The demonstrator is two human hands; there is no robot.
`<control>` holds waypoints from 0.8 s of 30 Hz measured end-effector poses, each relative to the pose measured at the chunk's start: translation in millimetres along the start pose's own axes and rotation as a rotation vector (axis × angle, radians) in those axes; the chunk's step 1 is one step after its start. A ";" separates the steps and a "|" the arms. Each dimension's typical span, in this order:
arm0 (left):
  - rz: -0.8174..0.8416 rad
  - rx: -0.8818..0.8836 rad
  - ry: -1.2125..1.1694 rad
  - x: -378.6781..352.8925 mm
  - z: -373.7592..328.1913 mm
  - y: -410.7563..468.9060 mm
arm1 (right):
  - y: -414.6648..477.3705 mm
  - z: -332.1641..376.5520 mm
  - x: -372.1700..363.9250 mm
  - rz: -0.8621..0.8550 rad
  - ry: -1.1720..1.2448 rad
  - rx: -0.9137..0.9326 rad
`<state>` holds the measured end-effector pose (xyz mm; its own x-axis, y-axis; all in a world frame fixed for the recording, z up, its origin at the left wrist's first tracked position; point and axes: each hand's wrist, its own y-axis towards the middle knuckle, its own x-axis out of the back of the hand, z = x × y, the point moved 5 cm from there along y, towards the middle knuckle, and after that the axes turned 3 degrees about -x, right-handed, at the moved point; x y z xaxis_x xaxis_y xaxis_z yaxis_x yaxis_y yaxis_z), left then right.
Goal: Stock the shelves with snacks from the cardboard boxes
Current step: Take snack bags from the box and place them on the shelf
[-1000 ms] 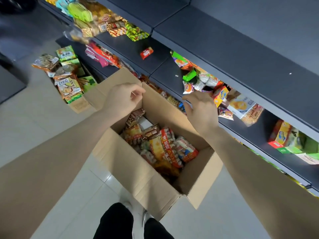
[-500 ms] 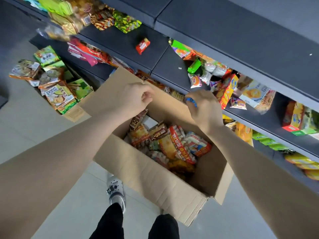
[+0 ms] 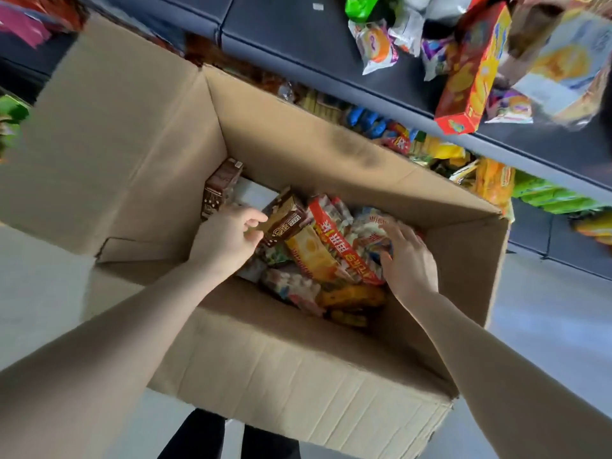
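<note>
Both hands are now reaching down inside the cardboard box (image 3: 298, 369), having left its far rim, and the view is sitting closer over the load. The left hand (image 3: 228, 240) is nearing a brown carton (image 3: 284, 221) lying just at its 2 o'clock, its long axis seemingly running from 7 to 1 o'clock. The thumb is touching its near end, but I cannot tell whether the fingers are gripping. The right hand (image 3: 410, 260) is resting spread and relaxed on a white packet (image 3: 374, 226) toward 3 o'clock. Between the hands, a red packet (image 3: 344, 250) and a yellow packet (image 3: 311, 256) are lying among mixed snacks. At 1 o'clock, the shelf (image 3: 298, 38) is already carrying packets.
</note>
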<state>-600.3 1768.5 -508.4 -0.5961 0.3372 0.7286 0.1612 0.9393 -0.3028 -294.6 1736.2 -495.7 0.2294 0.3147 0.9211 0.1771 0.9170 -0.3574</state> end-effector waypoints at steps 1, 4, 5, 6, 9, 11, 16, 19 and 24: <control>0.013 0.009 -0.004 -16.1 7.6 8.4 | 8.0 -10.5 -18.4 0.046 -0.021 -0.037; 0.067 0.021 0.041 -63.9 27.6 33.1 | 44.2 -40.3 -64.0 0.116 -0.076 -0.115; 0.080 0.027 0.058 -77.1 34.3 39.1 | 59.1 -48.7 -76.8 0.127 -0.098 -0.136; 0.095 0.037 0.071 -89.0 41.7 43.4 | 74.4 -55.5 -88.1 0.137 -0.125 -0.149; 0.141 0.061 0.103 -115.1 64.9 49.3 | 115.9 -71.6 -119.9 0.146 -0.226 -0.130; 0.185 0.099 0.138 -126.7 83.0 49.1 | 135.5 -78.0 -141.0 0.163 -0.294 -0.114; 0.278 0.240 0.206 -144.6 117.0 50.2 | 148.5 -86.3 -167.3 0.080 -0.476 -0.107; 0.333 0.314 0.203 -153.5 124.9 48.8 | 139.6 -84.4 -167.5 0.073 -0.498 -0.095; 0.371 0.348 0.158 -152.6 125.1 41.4 | 122.5 -51.2 -135.9 0.042 -0.402 -0.037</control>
<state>-601.0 1748.0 -708.9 -0.4187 0.6731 0.6096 0.0521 0.6880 -0.7238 -255.1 1793.2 -672.6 -0.1545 0.4293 0.8898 0.2120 0.8941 -0.3945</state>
